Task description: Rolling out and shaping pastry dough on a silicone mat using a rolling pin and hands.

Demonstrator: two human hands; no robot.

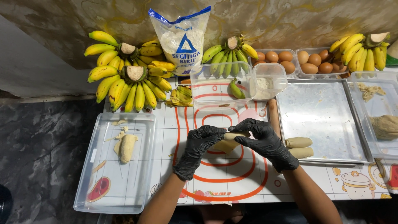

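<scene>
You had both hands in black gloves over the middle of the baking mat [215,174]. Your left hand [198,145] and your right hand [265,141] were both closed on one dough roll [227,143], with your fingers curled round it from each side. The roll was a pale tan colour, and it sat between your hands, just above the mat. It may have had something wrapped inside, but your fingers hid too much of it to tell.

At 3 o'clock from your hands, two finished dough rolls [299,147] lay side by side on the near corner of a metal tray [319,112]. A wooden rolling pin [273,116] lay along the tray's left edge. Far out at 3 o'clock, a lump of dough [385,126] sat in a clear tub.

At 9 o'clock, a clear plastic tray [141,182] held a peeled banana [126,147] and some scraps.

At 12 o'clock stood a clear box [207,89] with one green banana [236,89] in it, and a small tub of flour [269,81] was just beside it. Behind them leaned a bag of flour [182,39]. At 11 o'clock lay big bunches of yellow bananas [128,79]. At 1 o'clock sat brown eggs [277,58] in clear trays.
</scene>
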